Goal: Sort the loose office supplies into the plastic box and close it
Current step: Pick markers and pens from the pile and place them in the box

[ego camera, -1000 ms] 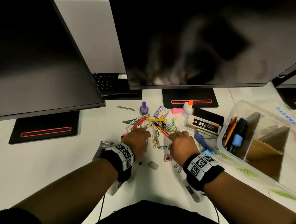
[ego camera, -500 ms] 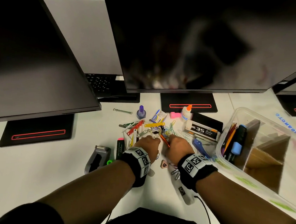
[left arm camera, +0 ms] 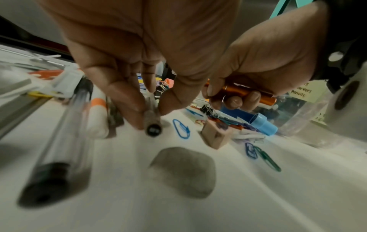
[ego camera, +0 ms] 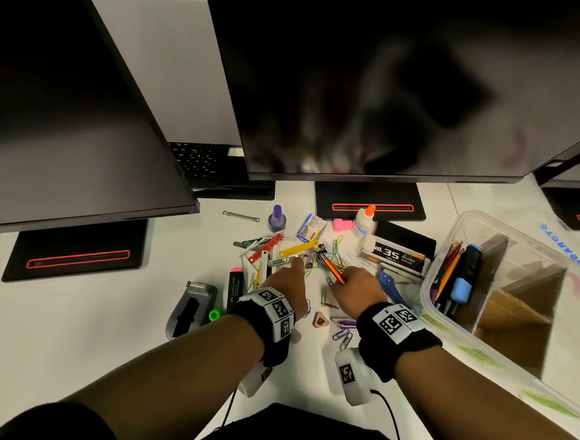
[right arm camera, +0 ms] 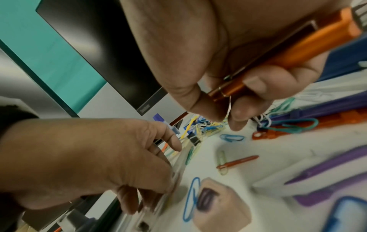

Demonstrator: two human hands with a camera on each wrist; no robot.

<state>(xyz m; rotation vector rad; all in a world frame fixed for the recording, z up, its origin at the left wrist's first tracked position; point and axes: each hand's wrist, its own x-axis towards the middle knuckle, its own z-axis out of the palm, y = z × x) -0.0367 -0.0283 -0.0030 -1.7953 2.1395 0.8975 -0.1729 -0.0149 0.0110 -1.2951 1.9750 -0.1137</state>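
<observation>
Hands (ego camera: pixel 287 281) pinch clear pen (left arm camera: pixel 152 119) (L), orange pen (ego camera: pixel 333 270) (R), prob.

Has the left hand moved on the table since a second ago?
Yes. The left hand moved right, off the grey stapler toward the paper clip pile, where it now pinches a clear pen.

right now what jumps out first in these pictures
Both hands work a bright scatter of coloured paper clips on the white desk. The right hand grips a shiny orange metal pen, while the left hand pinches a clear plastic pen. A clear plastic box with pencils and markers stands open at right.
</observation>
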